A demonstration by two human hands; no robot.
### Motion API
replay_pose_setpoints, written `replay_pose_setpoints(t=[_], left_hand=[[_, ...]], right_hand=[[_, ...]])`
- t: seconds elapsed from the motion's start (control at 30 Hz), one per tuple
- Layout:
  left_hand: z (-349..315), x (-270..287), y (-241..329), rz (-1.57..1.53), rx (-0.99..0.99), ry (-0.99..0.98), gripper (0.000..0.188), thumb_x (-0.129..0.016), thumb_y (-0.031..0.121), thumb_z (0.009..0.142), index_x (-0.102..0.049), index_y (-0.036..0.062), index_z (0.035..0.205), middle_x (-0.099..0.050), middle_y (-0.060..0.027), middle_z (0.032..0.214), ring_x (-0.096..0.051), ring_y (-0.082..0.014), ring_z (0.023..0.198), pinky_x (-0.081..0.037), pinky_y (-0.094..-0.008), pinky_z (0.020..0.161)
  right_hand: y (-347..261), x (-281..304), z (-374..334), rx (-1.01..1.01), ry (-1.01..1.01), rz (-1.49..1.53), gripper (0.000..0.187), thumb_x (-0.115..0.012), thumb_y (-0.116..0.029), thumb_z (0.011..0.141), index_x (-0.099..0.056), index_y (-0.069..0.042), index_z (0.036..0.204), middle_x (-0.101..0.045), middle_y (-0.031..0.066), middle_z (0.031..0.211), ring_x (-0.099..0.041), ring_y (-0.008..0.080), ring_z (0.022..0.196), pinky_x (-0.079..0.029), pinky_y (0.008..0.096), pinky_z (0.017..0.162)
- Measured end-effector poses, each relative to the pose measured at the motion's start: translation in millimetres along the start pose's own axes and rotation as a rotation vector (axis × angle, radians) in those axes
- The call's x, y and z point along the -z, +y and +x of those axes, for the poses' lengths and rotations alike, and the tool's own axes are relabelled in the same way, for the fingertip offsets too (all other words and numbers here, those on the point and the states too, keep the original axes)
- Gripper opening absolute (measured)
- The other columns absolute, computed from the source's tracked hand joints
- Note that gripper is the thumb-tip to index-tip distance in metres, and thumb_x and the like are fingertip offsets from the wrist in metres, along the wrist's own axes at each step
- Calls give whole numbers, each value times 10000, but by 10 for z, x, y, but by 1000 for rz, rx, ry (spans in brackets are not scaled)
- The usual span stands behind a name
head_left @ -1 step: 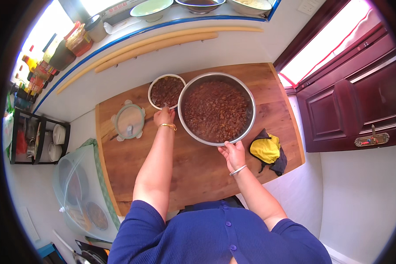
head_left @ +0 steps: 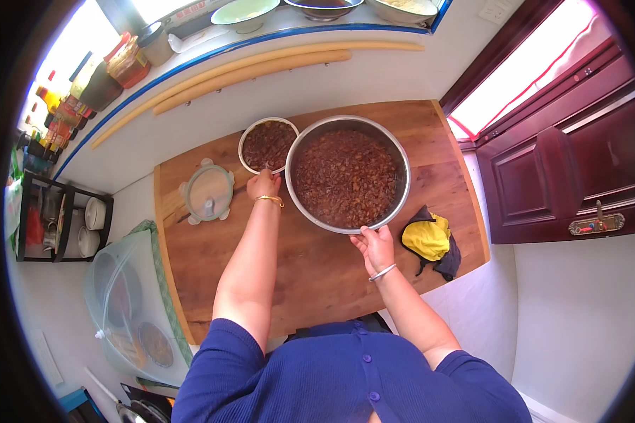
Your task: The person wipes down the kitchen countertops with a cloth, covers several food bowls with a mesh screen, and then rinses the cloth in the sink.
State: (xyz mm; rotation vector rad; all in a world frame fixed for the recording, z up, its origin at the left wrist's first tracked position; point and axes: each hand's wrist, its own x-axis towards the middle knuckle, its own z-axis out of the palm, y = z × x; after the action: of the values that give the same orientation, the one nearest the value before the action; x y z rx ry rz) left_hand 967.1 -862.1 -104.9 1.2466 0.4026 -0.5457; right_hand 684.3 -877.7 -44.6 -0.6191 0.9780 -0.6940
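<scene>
Bare tabletop [head_left: 317, 275] between both forearms [head_left: 249, 254], steel basin [head_left: 403, 176] an obstacle beyond

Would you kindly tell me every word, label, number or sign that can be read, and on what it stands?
No text is clear enough to quote.
Bottles at the upper left: labels too small and blurred.
Pale window strip at the top: reddish marks, too small to read.

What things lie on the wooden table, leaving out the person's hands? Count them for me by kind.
Bowls: 2 (steel bowl, white bowl)
Lid: 1
Yellow-and-dark cloth item: 1
Total: 4
</scene>
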Motion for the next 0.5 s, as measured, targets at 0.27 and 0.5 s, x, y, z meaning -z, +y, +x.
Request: replay_pose_setpoints(t=[0.27, 0.5], left_hand=[[-159, 567, 151, 113, -57, -20, 145, -604, 67, 750, -476, 11, 790, -575, -98, 655, -591, -166, 537, -513, -256, 463], [-612, 1180, 383, 222, -18, -133, 210, -614, 135, 827, -519, 30, 981, -612, -72, 802, -621, -139, 667, -515, -260, 563]], right_hand=[[33, 101, 17, -7, -61, -14, 178, -512, -37, 875, -480, -60, 1048, -589, 59, 967, -603, 163, 816, -527, 283, 708], [407, -168, -280, -219, -222, -99, 138, -543, -131, 893, -501, -74, 1012, -587, 67, 937, -621, 220, 886, -516, 306, 727]])
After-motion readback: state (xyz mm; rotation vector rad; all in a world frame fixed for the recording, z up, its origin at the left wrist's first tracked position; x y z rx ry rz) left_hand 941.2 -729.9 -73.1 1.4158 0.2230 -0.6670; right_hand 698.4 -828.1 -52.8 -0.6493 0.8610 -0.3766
